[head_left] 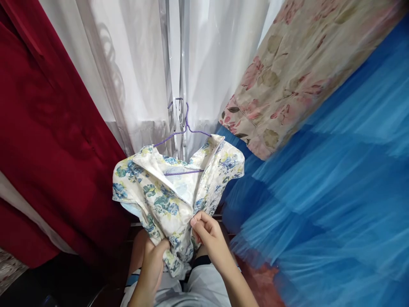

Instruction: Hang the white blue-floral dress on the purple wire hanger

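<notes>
A white floral blouse (166, 200) with blue, green and yellow flowers hangs on a purple wire hanger (187, 116) in front of me. Its front lies open in a V at the neck, and the hanger's lower bar shows inside. My left hand (155, 260) grips the blouse low on its left side, the thumb on top and the other fingers hidden by cloth. With thumb and forefinger, my right hand (206, 232) pinches the front edge at the bottom of the V. Whether a button is there is too small to tell.
White curtains (137, 64) hang behind, with a narrow white metal frame (175, 55) at which the hanger's hook sits. Dark red cloth (54, 128) drapes at left. At right hang a beige floral cloth (281, 76) and layered blue tulle (319, 204). My lap (204, 285) is below.
</notes>
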A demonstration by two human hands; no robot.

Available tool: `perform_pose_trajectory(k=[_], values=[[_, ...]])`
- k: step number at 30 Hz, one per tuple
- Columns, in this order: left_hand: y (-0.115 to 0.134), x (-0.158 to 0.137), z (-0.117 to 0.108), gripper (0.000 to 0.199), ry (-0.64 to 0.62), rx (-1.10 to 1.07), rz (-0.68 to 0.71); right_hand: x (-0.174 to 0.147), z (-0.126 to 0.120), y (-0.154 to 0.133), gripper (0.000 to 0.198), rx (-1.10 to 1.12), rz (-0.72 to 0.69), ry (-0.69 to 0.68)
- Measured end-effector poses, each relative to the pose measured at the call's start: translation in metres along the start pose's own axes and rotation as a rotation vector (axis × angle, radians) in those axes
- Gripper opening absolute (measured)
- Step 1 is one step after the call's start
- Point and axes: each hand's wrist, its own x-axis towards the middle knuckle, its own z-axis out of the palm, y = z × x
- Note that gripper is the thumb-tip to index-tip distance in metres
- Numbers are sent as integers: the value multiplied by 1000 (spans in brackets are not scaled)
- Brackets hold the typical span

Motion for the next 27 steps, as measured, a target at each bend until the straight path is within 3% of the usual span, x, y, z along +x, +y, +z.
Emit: perform_pose_trajectory(k=[2, 4, 5, 7, 10, 12, 15, 18, 22, 27], values=[[-8, 11, -11, 51, 130, -16, 202, -2, -1, 0, 32, 15, -2, 33], [-17, 19, -20, 47, 282, 15, 523, -5, -1, 0, 32, 25, 0, 54], [-21, 20, -21, 45, 305, 64, 674, -7, 0, -1, 32, 26, 5, 56], [-26, 18, -17, 38, 175, 239, 843, -9, 4, -1, 32, 19, 20, 47], [-29, 11, 2, 31, -195, 523, 784, -12, 9, -3, 32, 15, 31, 18], [-27, 10, 16, 24, -313, 632, 729, -13, 10, -2, 33, 26, 28, 9], [-25, 13, 28, 4, -359, 694, 760, -11, 6, -3, 33, 47, 27, 25], [-26, 17, 30, 18, -453, 774, 815, 5, -4, -16, 30, 99, 17, 69], [-27, 21, 31, 19, -551, 964, 832, 54, -11, -64, 26, 119, -89, 99], [-15, 27, 37, 15, -556, 1296, 866, 120, -2, -131, 28, 129, -217, 33]])
